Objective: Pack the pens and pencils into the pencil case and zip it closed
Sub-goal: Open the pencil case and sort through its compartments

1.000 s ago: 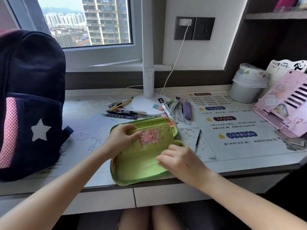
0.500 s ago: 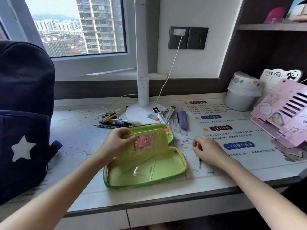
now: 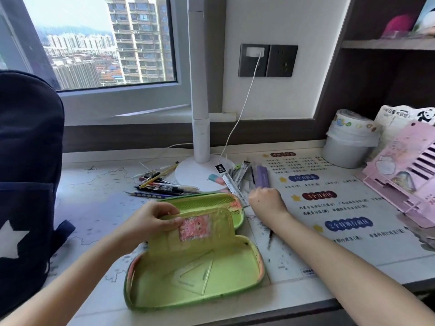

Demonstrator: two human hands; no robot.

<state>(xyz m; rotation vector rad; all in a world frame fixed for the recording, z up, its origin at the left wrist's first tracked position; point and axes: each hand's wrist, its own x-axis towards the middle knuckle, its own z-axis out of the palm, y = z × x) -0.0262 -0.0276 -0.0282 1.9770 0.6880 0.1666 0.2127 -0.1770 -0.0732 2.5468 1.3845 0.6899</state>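
The green pencil case [image 3: 164, 292] lies open on the desk in front of me, with a clear set square [image 3: 195, 276] in its near half. My left hand [image 3: 150, 222] pinches the top edge of the case's inner flap [image 3: 211, 234] and holds it upright. My right hand [image 3: 266, 201] is curled, knuckles up, over the refill packets [image 3: 231, 182] and purple box [image 3: 262, 176] behind the case; its fingertips are hidden. A pile of pens and pencils [image 3: 164, 187] lies behind the case to the left. One dark pen [image 3: 270, 238] lies beside my right forearm.
A white lamp base [image 3: 193, 172] with an eraser [image 3: 216, 179] stands behind the case. A dark backpack [image 3: 26, 161] stands at the left. At the right are a white bin [image 3: 348, 147] and a pink book stand [image 3: 404, 182]. The desk edge [image 3: 306, 304] runs close below the case.
My right hand left the case, passed over the dark pen on the desk and moved farther back to the refill packets. My left hand kept hold of the flap.
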